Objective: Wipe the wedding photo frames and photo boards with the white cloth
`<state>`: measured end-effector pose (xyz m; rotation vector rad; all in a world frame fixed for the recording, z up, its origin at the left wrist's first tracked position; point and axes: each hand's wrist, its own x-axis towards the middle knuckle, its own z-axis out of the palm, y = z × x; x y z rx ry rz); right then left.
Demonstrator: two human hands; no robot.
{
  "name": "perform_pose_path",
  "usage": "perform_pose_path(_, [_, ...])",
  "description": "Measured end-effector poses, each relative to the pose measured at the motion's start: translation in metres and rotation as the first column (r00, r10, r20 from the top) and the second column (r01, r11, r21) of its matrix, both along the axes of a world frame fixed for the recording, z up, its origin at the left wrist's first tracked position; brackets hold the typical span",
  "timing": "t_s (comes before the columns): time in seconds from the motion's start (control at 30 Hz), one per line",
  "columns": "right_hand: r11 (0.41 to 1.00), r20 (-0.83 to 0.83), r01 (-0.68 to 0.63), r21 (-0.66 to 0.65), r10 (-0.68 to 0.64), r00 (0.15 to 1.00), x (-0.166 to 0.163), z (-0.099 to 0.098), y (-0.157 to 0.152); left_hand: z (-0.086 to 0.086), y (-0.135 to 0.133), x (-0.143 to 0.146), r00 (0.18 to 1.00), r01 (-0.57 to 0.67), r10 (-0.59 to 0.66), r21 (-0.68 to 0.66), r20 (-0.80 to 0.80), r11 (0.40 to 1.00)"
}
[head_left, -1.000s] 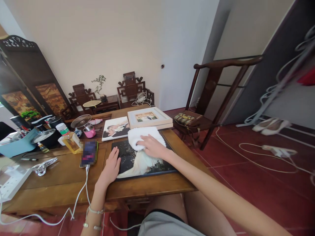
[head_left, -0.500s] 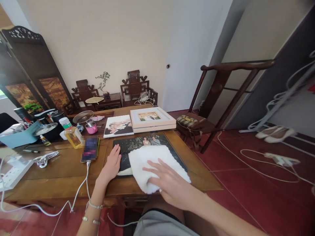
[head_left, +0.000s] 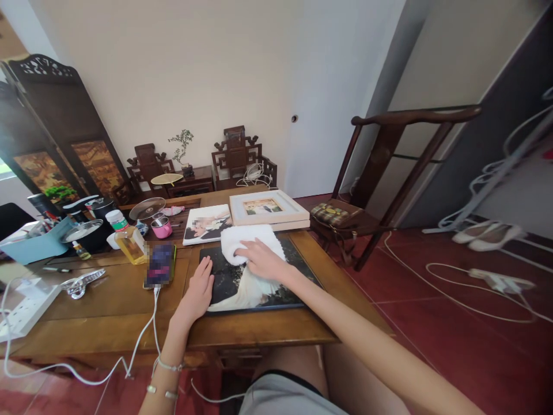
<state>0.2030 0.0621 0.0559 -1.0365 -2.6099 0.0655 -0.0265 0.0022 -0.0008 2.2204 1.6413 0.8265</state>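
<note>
A large dark wedding photo panel point(head_left: 268, 288) lies flat on the wooden table point(head_left: 108, 305) in front of me. My right hand point(head_left: 263, 261) rests fingers-down on a white folded cloth point(head_left: 248, 239) at the far end of the panel, pressing it against the picture. My left hand point(head_left: 199, 290) lies flat and open on the panel's left edge, holding it still. Two bracelets sit on my left wrist.
Beyond the panel lie a smaller photo print point(head_left: 206, 222) and a stack of white frames point(head_left: 268, 207). A charging phone point(head_left: 159, 265), oil bottle point(head_left: 128, 242), pink cup point(head_left: 163, 227), pots and a power strip point(head_left: 26, 305) crowd the left. A wooden chair point(head_left: 371, 190) stands right.
My right hand has pushed the cloth from the near end of the panel back to its far end. The left hand has stayed in place.
</note>
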Motion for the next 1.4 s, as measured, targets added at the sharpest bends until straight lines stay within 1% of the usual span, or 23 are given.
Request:
perform_pose_path(0.07, [1.000, 0.007, -0.004, -0.009, 0.004, 1.000, 0.001, -0.001, -0.018, 0.000, 0.000, 0.000, 1.000, 0.000, 0.000, -0.001, 0.002, 1.000])
perform_pose_path(0.13, [0.999, 0.014, -0.017, -0.041, 0.018, 1.000, 0.005, 0.000, -0.045, 0.001, -0.001, 0.001, 1.000, -0.004, 0.004, -0.013, 0.004, 1.000])
perform_pose_path(0.23, [0.990, 0.024, -0.047, -0.132, 0.051, 0.998, 0.015, 0.008, -0.092, 0.003, -0.002, 0.002, 1.000, -0.013, 0.014, -0.037, 0.009, 0.999])
perform_pose_path(0.3, [0.975, 0.032, -0.086, -0.207, 0.095, 0.995, 0.021, 0.015, -0.119, 0.003, -0.002, 0.003, 1.000, -0.015, 0.015, -0.040, 0.012, 0.999])
perform_pose_path(0.37, [0.959, 0.037, -0.116, -0.259, 0.130, 0.991, 0.025, 0.021, -0.136, 0.004, -0.002, 0.003, 1.000, -0.011, 0.011, -0.033, 0.012, 0.999])
perform_pose_path(0.4, [0.955, 0.038, -0.123, -0.270, 0.138, 0.990, 0.025, 0.022, -0.139, 0.003, -0.002, 0.003, 1.000, -0.010, 0.010, -0.028, 0.011, 1.000])
perform_pose_path(0.43, [0.955, 0.040, -0.123, -0.271, 0.139, 0.989, 0.025, 0.023, -0.138, 0.003, -0.002, 0.003, 1.000, -0.009, 0.010, -0.024, 0.011, 1.000])
perform_pose_path(0.5, [0.964, 0.040, -0.110, -0.242, 0.124, 0.992, 0.019, 0.022, -0.125, 0.001, -0.001, 0.002, 1.000, -0.009, 0.009, -0.015, 0.017, 1.000])
perform_pose_path(0.63, [0.990, 0.034, -0.086, -0.113, 0.091, 0.995, -0.001, 0.016, -0.071, -0.004, 0.001, 0.000, 0.999, 0.006, -0.007, 0.026, 0.032, 1.000])
perform_pose_path(0.73, [0.997, 0.047, -0.073, -0.040, 0.075, 0.996, -0.019, 0.016, -0.031, -0.007, 0.002, -0.002, 0.999, 0.013, -0.014, 0.026, 0.033, 1.000])
perform_pose_path(0.83, [0.998, 0.046, -0.060, -0.012, 0.061, 0.997, -0.034, 0.015, -0.012, -0.007, 0.003, -0.004, 0.999, 0.019, -0.020, 0.019, 0.031, 1.000])
perform_pose_path(0.9, [0.998, 0.042, -0.055, -0.003, 0.055, 0.998, -0.039, 0.013, -0.015, -0.007, 0.003, -0.004, 0.999, 0.022, -0.023, 0.024, 0.034, 0.999])
perform_pose_path(1.0, [0.998, 0.044, -0.055, -0.029, 0.056, 0.997, -0.033, 0.008, -0.040, -0.005, 0.002, -0.003, 0.999, 0.033, -0.034, 0.013, 0.041, 0.999])
perform_pose_path(1.17, [0.975, 0.011, -0.162, -0.150, 0.165, 0.986, 0.004, 0.005, -0.108, -0.002, 0.001, -0.001, 0.999, 0.010, -0.009, -0.014, 0.048, 1.000])
perform_pose_path(1.23, [0.969, -0.006, -0.168, -0.183, 0.170, 0.985, 0.024, 0.004, -0.126, -0.002, 0.000, 0.000, 0.999, -0.001, 0.001, -0.011, 0.045, 1.000])
perform_pose_path(1.3, [0.972, -0.021, -0.133, -0.194, 0.132, 0.991, 0.044, 0.000, -0.132, -0.002, 0.000, 0.001, 0.999, -0.002, 0.003, -0.006, 0.036, 1.000])
perform_pose_path(1.33, [0.977, -0.024, -0.098, -0.189, 0.096, 0.995, 0.054, -0.003, -0.130, -0.002, 0.000, 0.001, 0.999, -0.003, 0.004, -0.005, 0.034, 1.000])
perform_pose_path(1.4, [0.987, -0.018, 0.012, -0.159, -0.015, 1.000, 0.070, -0.011, -0.117, -0.003, 0.000, 0.001, 0.999, -0.004, 0.004, 0.000, 0.036, 1.000])
